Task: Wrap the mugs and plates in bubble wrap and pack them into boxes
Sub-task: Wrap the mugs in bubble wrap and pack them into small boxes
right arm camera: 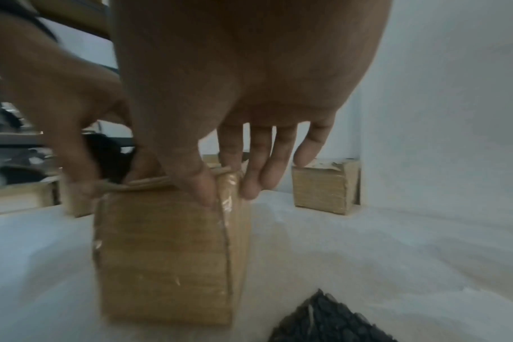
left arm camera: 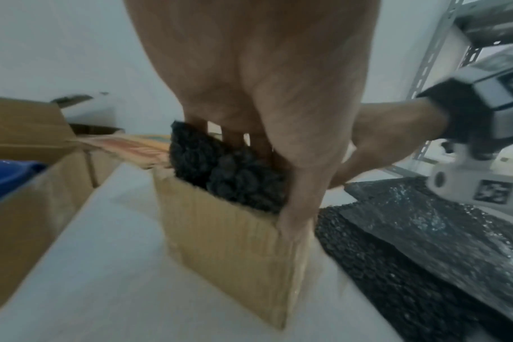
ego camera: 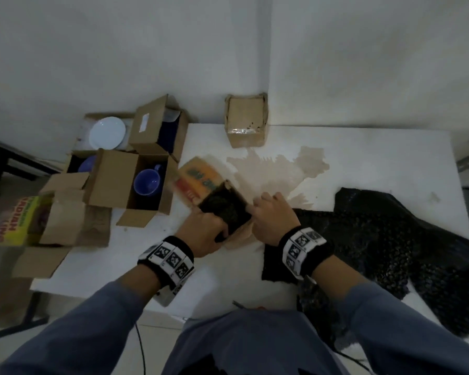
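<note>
One bundle (ego camera: 224,209), wrapped in black bubble wrap, sits in the small box (left arm camera: 229,245) mid-table, its top above the rim. The left hand (ego camera: 205,230) presses it in, fingers inside, thumb on the box wall. The right hand (ego camera: 272,219) grips the opposite rim. Judged remaining: a blue mug (ego camera: 146,181) and a white plate (ego camera: 107,132) lie unwrapped in the left boxes. Spare wrap (ego camera: 385,244) lies right.

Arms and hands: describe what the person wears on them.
Both arms are in long blue-grey sleeves. Each wrist carries a black band faced with white tiles printed with black square markers; the right band matches. A small white camera unit hangs under each. The left hand and right hand are bare.
</note>
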The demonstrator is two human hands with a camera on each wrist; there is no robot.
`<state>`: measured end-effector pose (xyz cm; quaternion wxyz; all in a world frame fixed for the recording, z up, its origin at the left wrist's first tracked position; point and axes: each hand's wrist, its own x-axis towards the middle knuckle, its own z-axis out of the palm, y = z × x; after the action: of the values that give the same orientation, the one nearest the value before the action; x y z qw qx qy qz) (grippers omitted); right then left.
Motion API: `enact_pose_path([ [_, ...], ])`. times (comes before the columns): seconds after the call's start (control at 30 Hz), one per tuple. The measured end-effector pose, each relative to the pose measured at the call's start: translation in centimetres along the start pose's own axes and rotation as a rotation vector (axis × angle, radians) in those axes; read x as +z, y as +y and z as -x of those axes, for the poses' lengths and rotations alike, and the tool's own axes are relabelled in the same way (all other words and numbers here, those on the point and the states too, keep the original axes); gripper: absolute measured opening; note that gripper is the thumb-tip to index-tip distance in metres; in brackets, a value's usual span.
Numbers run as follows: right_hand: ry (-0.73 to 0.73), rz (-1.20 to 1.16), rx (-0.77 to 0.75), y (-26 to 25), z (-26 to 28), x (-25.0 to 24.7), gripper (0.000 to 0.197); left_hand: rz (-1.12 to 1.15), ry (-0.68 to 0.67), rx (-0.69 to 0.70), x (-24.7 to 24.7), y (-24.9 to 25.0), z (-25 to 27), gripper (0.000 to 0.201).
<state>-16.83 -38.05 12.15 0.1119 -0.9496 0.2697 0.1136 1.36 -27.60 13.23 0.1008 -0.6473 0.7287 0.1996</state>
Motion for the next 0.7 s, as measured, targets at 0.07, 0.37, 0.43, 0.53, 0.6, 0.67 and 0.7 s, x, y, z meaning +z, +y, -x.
enact_pose_path([
  [0.07, -0.136, -0.045, -0.093, -1.2, 1.3, -0.1, 0.026, -0.061, -0.005, 0.009, -0.2, -1.5, 0.8, 0.018],
  [0.37, 0.082, -0.03, -0.102, -3.0, 2.0, 0.4, 0.028, 0.018, 0.313, 0.061, 1.6, 1.2, 1.7, 0.016],
  [0.43, 0.118, -0.01, -0.02, -2.2, 1.8, 0.5, 0.024, 0.085, 0.241, -0.022, 2.8, 2.1, 1.6, 0.016],
  [0.53, 0.11, -0.049, -0.028, -1.3, 2.2, 0.8, 0.022, 0.134, 0.145, -0.142, 3.5, 1.8, 1.5, 0.021],
  [0.6, 0.038, -0.114, -0.093, -1.5, 2.8, 1.1, 0.021, 0.132, 0.149, -0.155, 3.4, 1.3, 1.2, 0.02],
  [0.67, -0.056, -0.156, -0.143, -2.2, 3.2, 1.6, 0.024, 0.144, 0.163, -0.155, 3.1, 1.0, 0.8, 0.025],
  [0.7, -0.07, -0.187, -0.15, -2.5, 3.5, 1.9, 0.026, 0.157, 0.172, -0.146, 2.8, 1.2, 0.5, 0.028],
])
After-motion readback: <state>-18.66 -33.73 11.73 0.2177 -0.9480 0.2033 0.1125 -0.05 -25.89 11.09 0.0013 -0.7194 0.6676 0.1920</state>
